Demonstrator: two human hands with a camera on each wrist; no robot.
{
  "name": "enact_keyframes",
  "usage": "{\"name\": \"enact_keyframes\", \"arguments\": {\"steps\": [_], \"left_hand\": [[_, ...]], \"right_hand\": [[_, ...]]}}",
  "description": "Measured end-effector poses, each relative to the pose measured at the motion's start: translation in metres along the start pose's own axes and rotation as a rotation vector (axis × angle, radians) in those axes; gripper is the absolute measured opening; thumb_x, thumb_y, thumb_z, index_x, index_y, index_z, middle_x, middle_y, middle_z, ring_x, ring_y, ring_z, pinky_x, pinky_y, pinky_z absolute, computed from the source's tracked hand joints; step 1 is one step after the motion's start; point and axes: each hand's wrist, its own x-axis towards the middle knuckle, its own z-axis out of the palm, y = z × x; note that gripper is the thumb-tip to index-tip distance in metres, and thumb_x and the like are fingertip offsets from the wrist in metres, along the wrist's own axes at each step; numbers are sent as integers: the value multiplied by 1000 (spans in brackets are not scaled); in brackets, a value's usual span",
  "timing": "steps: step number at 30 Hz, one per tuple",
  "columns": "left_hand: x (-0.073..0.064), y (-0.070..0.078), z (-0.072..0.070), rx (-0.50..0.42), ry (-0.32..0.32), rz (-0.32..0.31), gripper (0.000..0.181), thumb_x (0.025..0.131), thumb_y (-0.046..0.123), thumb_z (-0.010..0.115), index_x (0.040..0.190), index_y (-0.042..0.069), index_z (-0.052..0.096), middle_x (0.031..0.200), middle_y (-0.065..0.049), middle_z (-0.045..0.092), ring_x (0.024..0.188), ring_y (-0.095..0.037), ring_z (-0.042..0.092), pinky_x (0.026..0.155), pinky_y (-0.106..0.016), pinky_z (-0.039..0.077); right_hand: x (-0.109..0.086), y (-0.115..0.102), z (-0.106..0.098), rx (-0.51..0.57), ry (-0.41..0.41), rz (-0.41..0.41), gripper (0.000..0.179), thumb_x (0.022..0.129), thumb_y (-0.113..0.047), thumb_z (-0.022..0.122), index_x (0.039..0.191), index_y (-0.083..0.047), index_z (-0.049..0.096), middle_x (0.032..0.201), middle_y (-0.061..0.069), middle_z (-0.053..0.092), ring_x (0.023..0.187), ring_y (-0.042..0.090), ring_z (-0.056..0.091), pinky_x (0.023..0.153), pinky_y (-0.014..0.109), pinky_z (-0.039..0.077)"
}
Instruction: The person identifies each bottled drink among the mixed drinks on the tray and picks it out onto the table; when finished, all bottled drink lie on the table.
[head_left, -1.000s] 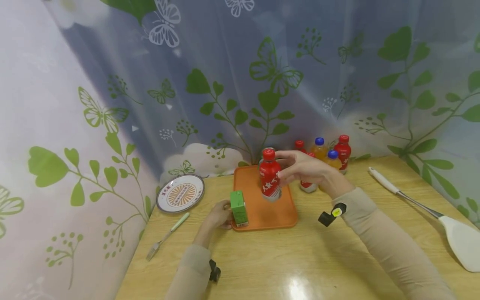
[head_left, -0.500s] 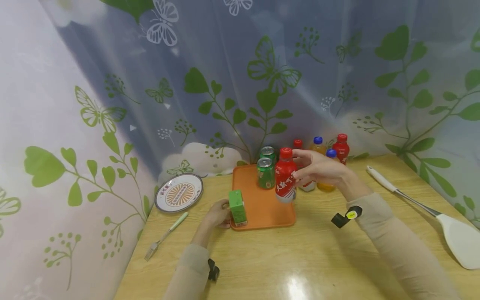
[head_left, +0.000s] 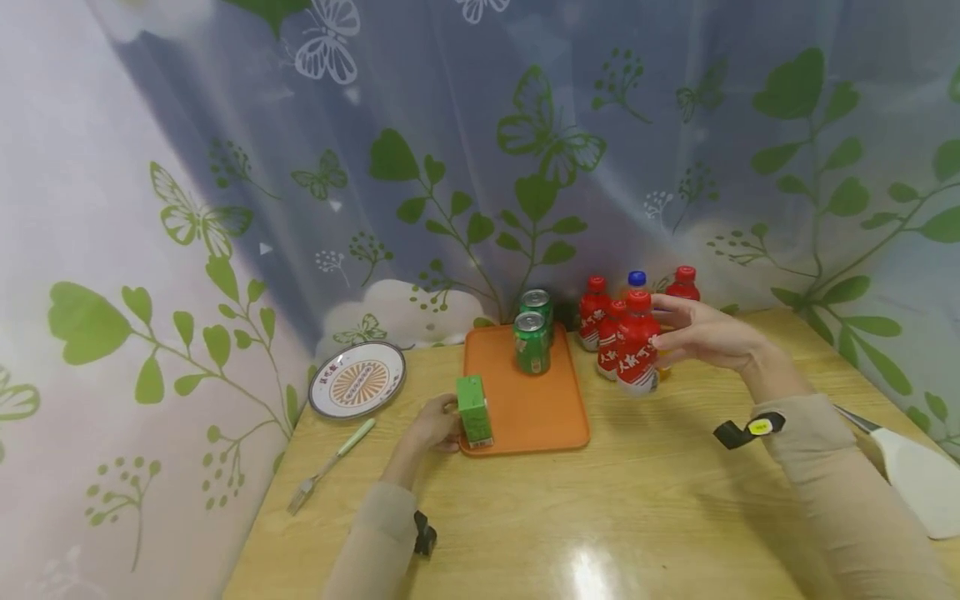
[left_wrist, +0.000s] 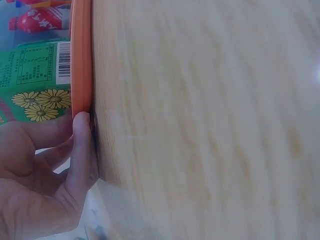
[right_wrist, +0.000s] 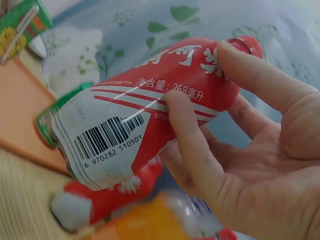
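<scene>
In the head view my right hand grips a red soda bottle near its shoulder and holds it upright in front of other red bottles. The right wrist view shows the same bottle between thumb and fingers, its barcode facing the camera. My left hand is at the near left corner of the orange tray, beside a green drink carton standing on it. In the left wrist view the fingers of the left hand pinch the tray's rim, close against the carton.
Two green cans stand at the tray's back. Behind the held bottle are red bottles and a blue-capped bottle. A plate and a fork lie left, a white spatula right. A patterned curtain borders the table.
My right hand has carried the red soda bottle rightward, from above the tray to the bottles on the right. The green cans have come into full view. The left hand stays at the tray.
</scene>
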Motion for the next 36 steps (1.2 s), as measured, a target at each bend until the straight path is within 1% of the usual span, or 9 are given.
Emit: {"name": "enact_keyframes", "arguments": {"steps": [4,9,11,14,17,19,23,26,36], "left_hand": [[0,1,-1,-6,-8,4,58,93,-8,50,150,3,52,85,-7,56,68,-16,58,55,-25,64],[0,1,-2,1,-12,2,57,94,-8,50,150,3,52,86,-7,56,68,-16,58,56,-26,64],[0,2,-3,6,-13,-1,57,94,-8,50,150,4,52,87,-8,57,69,-16,58,57,-26,65],[0,3,-4,14,-11,-4,57,95,-8,49,151,4,52,90,-9,57,70,-17,58,58,-26,65],[0,3,-4,17,-12,-7,58,94,-9,51,150,4,52,91,-10,58,70,-16,59,58,-26,66],[-1,3,-4,18,-13,-11,60,93,-10,54,151,4,52,93,-10,58,71,-16,59,59,-26,66],[-1,3,-3,17,-15,-15,59,93,-10,54,150,4,52,95,-10,57,70,-16,58,59,-26,66],[-1,2,-3,14,-14,-19,56,95,-9,53,149,4,53,94,-10,56,69,-15,58,59,-26,66],[0,2,-2,3,-17,-18,58,93,-10,51,150,5,52,91,-8,55,68,-15,57,56,-23,64]], "right_hand": [[-12,11,-18,-15,44,19,81,101,-2,60,167,-9,13,170,20,18,122,4,63,101,48,64],[-27,24,-41,-29,81,44,76,103,-3,58,167,-15,18,147,-12,45,123,5,64,101,46,64],[-32,28,-49,-27,101,55,75,104,-2,57,166,-15,18,142,-16,49,122,6,65,100,43,65],[-38,33,-59,-31,119,64,80,104,-2,56,168,-11,9,158,0,39,119,2,64,99,40,66],[-40,37,-67,-34,145,84,92,104,-3,57,168,-6,-9,171,24,9,113,-5,60,99,38,66],[-41,41,-70,-33,176,94,95,104,-3,58,167,-4,-13,171,27,-1,111,-7,59,99,37,67],[-41,48,-76,-4,272,108,83,102,-2,61,168,-16,12,155,11,36,109,-1,63,97,34,67],[-39,52,-78,0,336,120,73,101,-5,65,160,-22,26,136,-5,45,108,2,64,98,33,67],[-27,59,-74,-14,481,147,99,100,-7,68,170,-11,-2,146,9,36,100,0,62,100,31,65]]}}
